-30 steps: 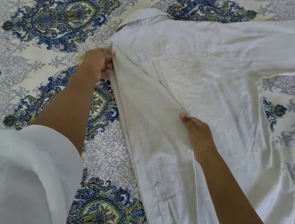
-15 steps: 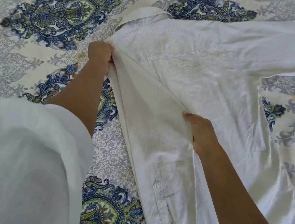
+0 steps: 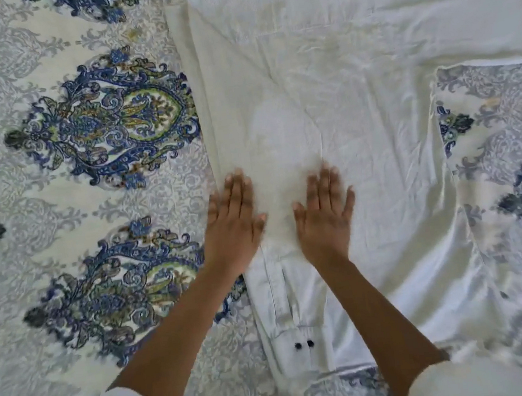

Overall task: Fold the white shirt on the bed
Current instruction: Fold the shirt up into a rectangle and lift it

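From the head camera, looking down, I see the white shirt (image 3: pixel 358 121) lying flat on the patterned bedspread (image 3: pixel 58 204), filling the middle and right of the view. Its left side is folded in over the body. The folded sleeve (image 3: pixel 260 116) runs down that panel towards me and ends in a cuff (image 3: pixel 298 350) with two dark buttons (image 3: pixel 304 344). The other sleeve (image 3: pixel 461 28) lies stretched out to the right, not yet folded.

My left hand (image 3: pixel 233 223) lies palm down on the outer edge of the folded panel, fingers straight and close together, thumb out to the side. My right hand (image 3: pixel 323 216) lies flat just beside it on the inner edge of the sleeve, fingers straight and a little spread. Neither hand pinches anything; both press on the cloth.

I judge this to be the smoothing of the first fold, with the right side to come.

The cloth is thin and creased. If I push unevenly, my palms could drag the top layer and skew the fold line, or bunch wrinkles towards the cuff. If I lift off carelessly, the sleeve could slide off the panel. And when I pull the right side over, the tug could shift the whole shirt on the soft bedspread and open this fold.
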`<state>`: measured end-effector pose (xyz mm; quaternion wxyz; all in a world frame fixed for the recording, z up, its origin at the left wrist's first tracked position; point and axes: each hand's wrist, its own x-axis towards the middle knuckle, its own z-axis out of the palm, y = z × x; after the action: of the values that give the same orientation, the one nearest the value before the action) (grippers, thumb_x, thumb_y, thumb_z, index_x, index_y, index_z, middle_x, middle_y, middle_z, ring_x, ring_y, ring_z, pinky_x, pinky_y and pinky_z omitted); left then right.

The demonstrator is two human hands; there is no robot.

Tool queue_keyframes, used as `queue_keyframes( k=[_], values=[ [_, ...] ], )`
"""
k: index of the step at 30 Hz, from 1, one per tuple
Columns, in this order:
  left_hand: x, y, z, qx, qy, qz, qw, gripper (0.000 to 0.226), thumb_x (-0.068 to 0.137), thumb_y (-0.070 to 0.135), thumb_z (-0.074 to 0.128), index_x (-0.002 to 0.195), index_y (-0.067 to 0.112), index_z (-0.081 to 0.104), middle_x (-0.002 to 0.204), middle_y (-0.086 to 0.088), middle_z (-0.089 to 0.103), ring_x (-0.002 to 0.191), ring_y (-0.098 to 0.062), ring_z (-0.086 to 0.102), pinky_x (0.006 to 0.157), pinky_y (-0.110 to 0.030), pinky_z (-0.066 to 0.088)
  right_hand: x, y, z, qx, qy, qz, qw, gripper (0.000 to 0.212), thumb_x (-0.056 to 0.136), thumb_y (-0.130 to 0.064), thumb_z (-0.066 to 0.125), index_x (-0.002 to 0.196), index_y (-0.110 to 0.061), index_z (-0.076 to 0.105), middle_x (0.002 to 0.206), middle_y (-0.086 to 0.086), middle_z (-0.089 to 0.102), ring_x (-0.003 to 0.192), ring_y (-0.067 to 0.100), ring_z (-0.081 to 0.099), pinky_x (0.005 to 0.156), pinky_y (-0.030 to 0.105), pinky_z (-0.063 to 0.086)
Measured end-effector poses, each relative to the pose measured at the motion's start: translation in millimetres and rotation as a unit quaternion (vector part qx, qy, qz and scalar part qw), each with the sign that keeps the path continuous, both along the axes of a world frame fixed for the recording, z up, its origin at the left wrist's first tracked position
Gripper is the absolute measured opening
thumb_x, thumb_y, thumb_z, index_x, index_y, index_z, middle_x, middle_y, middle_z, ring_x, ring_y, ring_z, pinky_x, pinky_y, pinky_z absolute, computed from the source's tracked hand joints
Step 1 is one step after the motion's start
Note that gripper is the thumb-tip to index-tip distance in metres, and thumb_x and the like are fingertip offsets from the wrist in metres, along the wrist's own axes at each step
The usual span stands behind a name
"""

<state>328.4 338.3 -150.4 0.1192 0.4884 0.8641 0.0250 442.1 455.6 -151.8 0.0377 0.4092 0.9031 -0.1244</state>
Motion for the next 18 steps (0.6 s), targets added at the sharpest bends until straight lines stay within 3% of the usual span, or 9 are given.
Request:
queue_keyframes(
  k=[4, 7, 10, 12, 18],
  values=[
    [41, -38, 6, -0.032, -0.016, -0.053, 0.998, 0.061, 0.096, 0.040, 0.022, 0.146, 0.005, 0.021, 0.155, -0.010, 0.020, 0.143, -0.024, 0.019, 0.114, -0.042, 0.013, 47, -46, 6, -0.005, -0.049, 0.111, 0.993, 0.059, 0.095, -0.038, 0.029, 0.145, -0.008, 0.027, 0.153, 0.011, 0.027, 0.143, 0.024, 0.023, 0.115, 0.045, 0.001],
    [66, -69, 14, -0.043, -0.008, -0.073, 0.996, 0.060, 0.095, 0.038, 0.024, 0.144, 0.004, 0.025, 0.152, -0.011, 0.028, 0.141, -0.025, 0.026, 0.111, -0.043, 0.018, 84, -72, 14, -0.014, -0.071, 0.083, 0.994, 0.058, 0.095, -0.038, 0.029, 0.144, -0.009, 0.028, 0.152, 0.011, 0.031, 0.140, 0.023, 0.030, 0.114, 0.048, 0.004],
    [98, -102, 20, -0.054, -0.023, -0.179, 0.982, 0.055, 0.095, 0.035, 0.027, 0.143, 0.010, 0.029, 0.151, -0.007, 0.033, 0.140, -0.024, 0.029, 0.111, -0.043, 0.020, 115, -102, 24, -0.018, -0.101, 0.146, 0.984, 0.056, 0.095, -0.036, 0.027, 0.144, -0.010, 0.030, 0.152, 0.008, 0.031, 0.140, 0.022, 0.030, 0.113, 0.051, 0.011],
    [112, -117, 27, -0.062, -0.029, -0.184, 0.981, 0.054, 0.094, 0.034, 0.028, 0.142, 0.011, 0.034, 0.150, -0.005, 0.035, 0.139, -0.023, 0.031, 0.111, -0.043, 0.020, 129, -114, 35, -0.033, -0.112, 0.153, 0.981, 0.055, 0.095, -0.035, 0.028, 0.144, -0.011, 0.032, 0.152, 0.006, 0.032, 0.140, 0.020, 0.029, 0.110, 0.051, 0.018],
    [128, -134, 43, -0.083, -0.041, -0.211, 0.973, 0.052, 0.091, 0.033, 0.029, 0.133, 0.012, 0.050, 0.140, -0.002, 0.050, 0.130, -0.019, 0.046, 0.112, -0.042, 0.028, 154, -120, 50, -0.100, -0.156, 0.210, 0.960, 0.051, 0.085, -0.024, 0.031, 0.127, -0.013, 0.057, 0.136, 0.003, 0.055, 0.126, 0.016, 0.051, 0.104, 0.047, 0.025]
  ],
)
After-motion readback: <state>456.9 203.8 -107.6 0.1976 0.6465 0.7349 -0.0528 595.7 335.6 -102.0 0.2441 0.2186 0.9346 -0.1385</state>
